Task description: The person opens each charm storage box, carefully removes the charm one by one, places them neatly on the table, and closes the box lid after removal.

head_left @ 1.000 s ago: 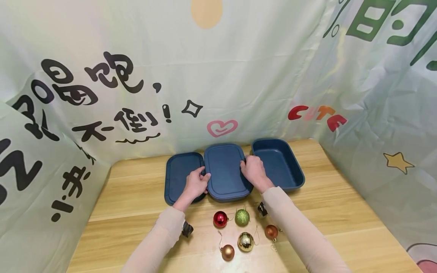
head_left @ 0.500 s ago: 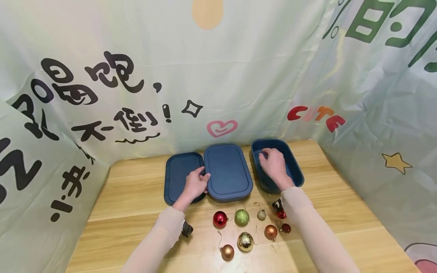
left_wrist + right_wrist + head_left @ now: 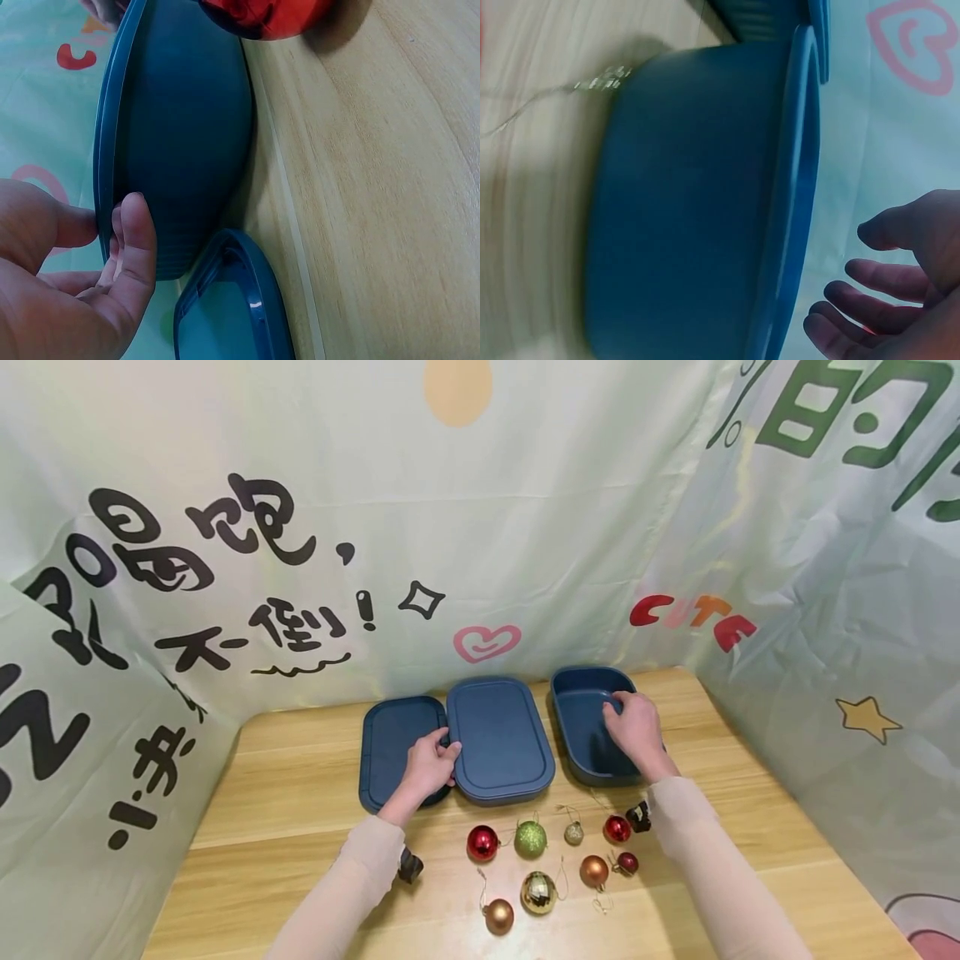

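In the middle of the table sits a blue food container with its lid on (image 3: 501, 739). My left hand (image 3: 429, 762) grips the left edge of this lidded container; in the left wrist view the thumb (image 3: 75, 227) lies on the lid and the fingers (image 3: 135, 240) curl under the rim. On the right stands a second blue container (image 3: 588, 718), without a lid. Over its right side hovers my right hand (image 3: 636, 727), holding nothing, its fingers (image 3: 889, 281) loosely bent above the rim. A separate blue lid (image 3: 393, 752) lies flat at the left, partly behind my left hand.
Several Christmas baubles lie in front of the containers, among them a red one (image 3: 482, 842), a green glittery one (image 3: 531, 839), a gold faceted one (image 3: 538, 892) and a copper one (image 3: 498, 916). A fabric backdrop (image 3: 390, 527) rises behind the table.
My right hand has left the right edge of the lidded container and moved right over the open container. Small baubles its arm had covered now show. My left hand has stayed put.
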The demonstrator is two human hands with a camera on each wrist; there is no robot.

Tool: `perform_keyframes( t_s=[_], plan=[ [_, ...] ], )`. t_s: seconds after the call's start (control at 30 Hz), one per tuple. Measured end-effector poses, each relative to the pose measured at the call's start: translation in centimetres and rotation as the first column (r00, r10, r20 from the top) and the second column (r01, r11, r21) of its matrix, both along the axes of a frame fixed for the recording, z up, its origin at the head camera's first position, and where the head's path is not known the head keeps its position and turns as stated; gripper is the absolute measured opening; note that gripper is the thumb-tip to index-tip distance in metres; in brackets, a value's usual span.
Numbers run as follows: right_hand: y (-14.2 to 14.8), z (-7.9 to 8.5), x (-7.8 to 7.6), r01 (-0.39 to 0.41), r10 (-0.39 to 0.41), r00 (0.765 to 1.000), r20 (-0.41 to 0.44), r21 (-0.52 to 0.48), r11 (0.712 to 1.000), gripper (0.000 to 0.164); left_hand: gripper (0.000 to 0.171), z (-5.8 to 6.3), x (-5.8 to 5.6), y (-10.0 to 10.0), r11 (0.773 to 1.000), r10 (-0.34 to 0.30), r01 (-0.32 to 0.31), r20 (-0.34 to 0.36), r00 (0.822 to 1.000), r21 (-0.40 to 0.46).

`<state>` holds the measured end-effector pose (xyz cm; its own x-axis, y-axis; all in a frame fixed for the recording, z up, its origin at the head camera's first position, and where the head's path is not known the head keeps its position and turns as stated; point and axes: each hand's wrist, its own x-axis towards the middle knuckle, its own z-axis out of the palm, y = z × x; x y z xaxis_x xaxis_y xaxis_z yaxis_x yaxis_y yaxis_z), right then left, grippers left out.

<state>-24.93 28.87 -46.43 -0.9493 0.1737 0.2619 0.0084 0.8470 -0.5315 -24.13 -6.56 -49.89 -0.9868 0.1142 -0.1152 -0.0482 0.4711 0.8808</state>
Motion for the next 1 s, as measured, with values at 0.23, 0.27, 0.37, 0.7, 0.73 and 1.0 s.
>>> perform_keyframes(
  t_s=[0.23, 0.27, 0.37, 0.7, 0.73, 1.0],
  plan=[
    [0.7, -0.4, 0.4, 0.019, -0.02, 0.999, 0.038, 0.021, 1.0, 0.042, 0.057, -0.1, 0.0, 0.0, 1.0, -0.003, 0.003, -0.006, 1.0, -0.011],
    [0.8, -0.5, 0.4, 0.02, -0.021, 0.999, 0.045, 0.025, 0.999, 0.042, 0.057, -0.1, 0.0, 0.0, 1.0, -0.002, 0.002, -0.006, 1.0, -0.01],
    [1.0, -0.7, 0.4, 0.019, -0.022, 0.998, 0.063, 0.038, 0.999, 0.043, 0.057, 0.0, 0.1, -0.1, 1.0, 0.002, -0.002, -0.004, 1.0, -0.005],
    [1.2, -1.6, 0.5, 0.0, -0.006, 0.995, 0.096, 0.055, 0.998, 0.043, 0.057, -0.3, -0.2, -0.2, 1.0, -0.007, 0.007, -0.012, 1.0, -0.002],
    [1.2, -1.7, 0.5, -0.001, -0.004, 0.995, 0.096, 0.056, 0.998, 0.043, 0.057, -0.3, -0.2, -0.2, 1.0, -0.008, 0.008, -0.012, 1.0, -0.002],
    [1.0, -2.1, 0.8, 0.005, -0.007, 0.993, 0.12, 0.021, 1.0, 0.042, 0.056, -0.5, -0.1, 0.0, 1.0, 0.003, -0.002, -0.027, 1.0, 0.006]
  ],
)
